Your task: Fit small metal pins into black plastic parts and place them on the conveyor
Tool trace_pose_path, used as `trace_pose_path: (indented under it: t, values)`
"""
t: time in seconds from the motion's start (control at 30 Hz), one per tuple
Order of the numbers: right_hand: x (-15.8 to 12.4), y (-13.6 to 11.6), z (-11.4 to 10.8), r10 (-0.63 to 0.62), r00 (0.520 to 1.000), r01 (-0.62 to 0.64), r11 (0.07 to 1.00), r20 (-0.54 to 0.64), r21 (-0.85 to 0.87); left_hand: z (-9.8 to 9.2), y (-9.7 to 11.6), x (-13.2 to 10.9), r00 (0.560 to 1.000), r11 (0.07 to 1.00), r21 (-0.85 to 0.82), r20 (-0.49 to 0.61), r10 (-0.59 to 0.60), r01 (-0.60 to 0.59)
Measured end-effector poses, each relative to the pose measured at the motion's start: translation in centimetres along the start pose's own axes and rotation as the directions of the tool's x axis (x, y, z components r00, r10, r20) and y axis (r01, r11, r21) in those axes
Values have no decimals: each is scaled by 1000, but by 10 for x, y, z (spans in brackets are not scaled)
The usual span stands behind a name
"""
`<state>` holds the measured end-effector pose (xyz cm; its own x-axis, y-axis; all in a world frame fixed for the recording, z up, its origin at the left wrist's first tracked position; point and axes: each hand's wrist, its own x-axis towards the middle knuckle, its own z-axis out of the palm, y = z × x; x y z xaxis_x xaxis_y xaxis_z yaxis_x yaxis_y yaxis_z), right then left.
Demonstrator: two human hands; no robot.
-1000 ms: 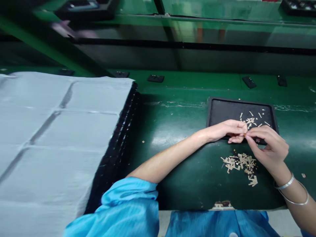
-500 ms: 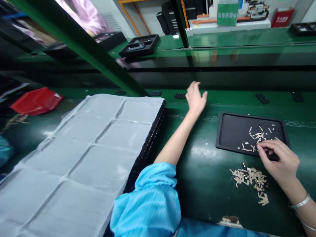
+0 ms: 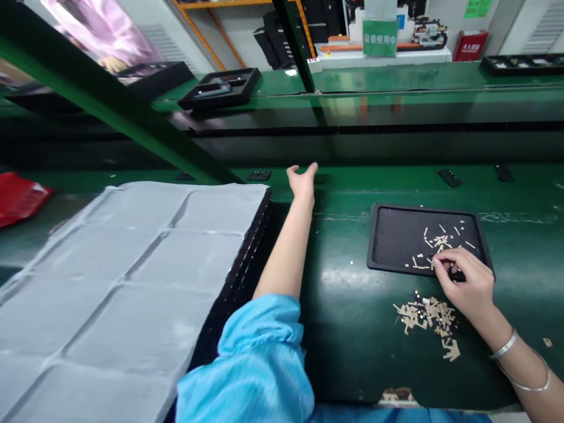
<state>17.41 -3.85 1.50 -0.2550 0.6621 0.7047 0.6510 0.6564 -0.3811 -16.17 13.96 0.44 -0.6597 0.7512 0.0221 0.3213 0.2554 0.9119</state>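
My left hand point(image 3: 303, 183) reaches far forward over the green belt, thumb and fingers apart, right beside a small black part that it mostly hides. My right hand point(image 3: 462, 282) rests at the near edge of a shallow black tray point(image 3: 388, 235). Its fingers are curled down among the small beige strips point(image 3: 438, 241) lying in the tray, and what they pinch is hidden. A loose pile of the same beige strips point(image 3: 427, 314) lies on the bench just below that hand. Blue sleeves cover my upper arms, and two silver bangles sit on my right wrist.
A tall stack of black trays under a grey cloth point(image 3: 132, 264) fills the left side. Small black parts point(image 3: 259, 175) point(image 3: 449, 178) lie along the belt. A slanting green frame bar point(image 3: 110, 111) crosses above. More black trays point(image 3: 220, 88) stand on the far shelf. A red bag point(image 3: 17, 197) lies far left.
The hands, which were pinching a strip together over the tray, have parted. My left hand has stretched out to the belt, and my right has dropped to the tray's near edge. The camera has tilted up.
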Motion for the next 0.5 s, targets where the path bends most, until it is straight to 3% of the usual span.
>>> trace_pose_path:
  t: [0.07,0.13,0.23,0.33,0.43,0.5]
  values:
    - [0,0,0,10,1000,-10,1000,7,0,-3,16,-10,982,930,-354,185,-37,102]
    - [0,-1,-1,49,999,-49,999,13,9,-4,33,-29,892,730,-626,450,50,275]
    - [-1,0,-1,216,975,-218,974,44,55,7,55,-70,707,573,-655,685,175,493]
    - [-1,2,-2,408,902,-430,880,142,202,30,60,-119,528,561,-529,829,182,637]
    - [1,-1,-5,450,840,-540,745,302,392,51,50,-165,478,598,-515,846,237,614]
    - [3,-5,-7,442,815,-578,665,374,473,58,41,-189,509,655,-521,828,234,547]
